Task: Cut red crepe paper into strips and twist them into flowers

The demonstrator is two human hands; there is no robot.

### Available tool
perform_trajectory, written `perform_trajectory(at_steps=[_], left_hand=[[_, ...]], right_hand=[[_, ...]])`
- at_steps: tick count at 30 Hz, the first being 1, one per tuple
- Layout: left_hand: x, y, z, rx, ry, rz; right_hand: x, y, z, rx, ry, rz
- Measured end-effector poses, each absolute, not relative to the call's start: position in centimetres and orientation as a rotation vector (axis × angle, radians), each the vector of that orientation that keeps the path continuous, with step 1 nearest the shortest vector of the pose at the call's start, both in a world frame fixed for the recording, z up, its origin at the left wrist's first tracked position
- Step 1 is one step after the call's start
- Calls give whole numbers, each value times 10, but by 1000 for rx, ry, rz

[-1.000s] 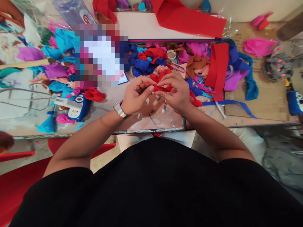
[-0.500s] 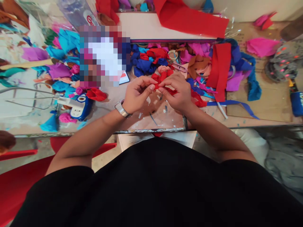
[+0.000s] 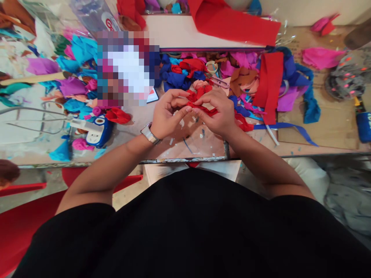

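Note:
Between my two hands is a strip of red crepe-like material (image 3: 213, 111), bunched where the fingertips meet. My left hand (image 3: 169, 114), with a metal watch (image 3: 150, 134) at the wrist, pinches its left end between thumb and fingers. From the other side my right hand (image 3: 218, 111) grips the same strip with thumb and forefinger, and its curled fingers hide part of it. More red scraps (image 3: 203, 91) lie just beyond the fingertips. Close behind my right hand rests a pair of scissors or a similar pink-handled tool (image 3: 219, 82), partly covered.
Coloured scraps (image 3: 176, 80) crowd the back of the table. A long red strip (image 3: 269, 87) and a cardboard sheet (image 3: 333, 133) are at the right. On the left are a blue-and-white power socket (image 3: 100, 131) with a cable and a clear bottle (image 3: 92, 15). A red chair (image 3: 26, 227) stands below.
My left fingers have shifted slightly on the red strip, and its thumb has moved a little. My right hand stays nearly in place, still pinching.

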State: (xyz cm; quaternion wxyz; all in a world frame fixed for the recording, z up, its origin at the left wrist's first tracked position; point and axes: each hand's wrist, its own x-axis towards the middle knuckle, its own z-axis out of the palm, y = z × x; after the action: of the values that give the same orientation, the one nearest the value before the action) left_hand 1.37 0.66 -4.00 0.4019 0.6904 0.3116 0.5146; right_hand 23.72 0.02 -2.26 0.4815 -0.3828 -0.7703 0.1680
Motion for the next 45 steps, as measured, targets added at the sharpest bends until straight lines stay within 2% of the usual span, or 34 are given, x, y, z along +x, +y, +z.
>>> perform_trajectory(at_steps=[29, 45], left_hand=[[10, 9, -26, 1709, 825, 1254], [5, 11, -25, 2006, 736, 1190]], right_hand=[[241, 3, -25, -857, -1906, 399], [238, 0, -23, -854, -1828, 465]])
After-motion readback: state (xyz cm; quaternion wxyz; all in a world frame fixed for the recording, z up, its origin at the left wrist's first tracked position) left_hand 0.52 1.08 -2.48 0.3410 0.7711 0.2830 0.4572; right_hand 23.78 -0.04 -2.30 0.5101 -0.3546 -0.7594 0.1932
